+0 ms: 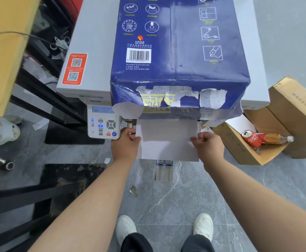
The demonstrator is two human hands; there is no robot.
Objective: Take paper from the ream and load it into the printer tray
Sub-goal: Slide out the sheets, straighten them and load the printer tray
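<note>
A blue paper ream with a torn front end lies on top of the grey printer. Below its overhang, a stack of white paper lies partly inside the printer's front opening, over the tray. My left hand pinches the stack's left edge, and my right hand pinches its right edge. The tray's extension sticks out under the paper's near edge. The far part of the paper is hidden under the ream.
The printer's control panel is just left of my left hand. An open cardboard box with a red can and a bottle stands at the right. A black metal rack and wooden shelving stand at the left. My white shoes rest on the grey floor.
</note>
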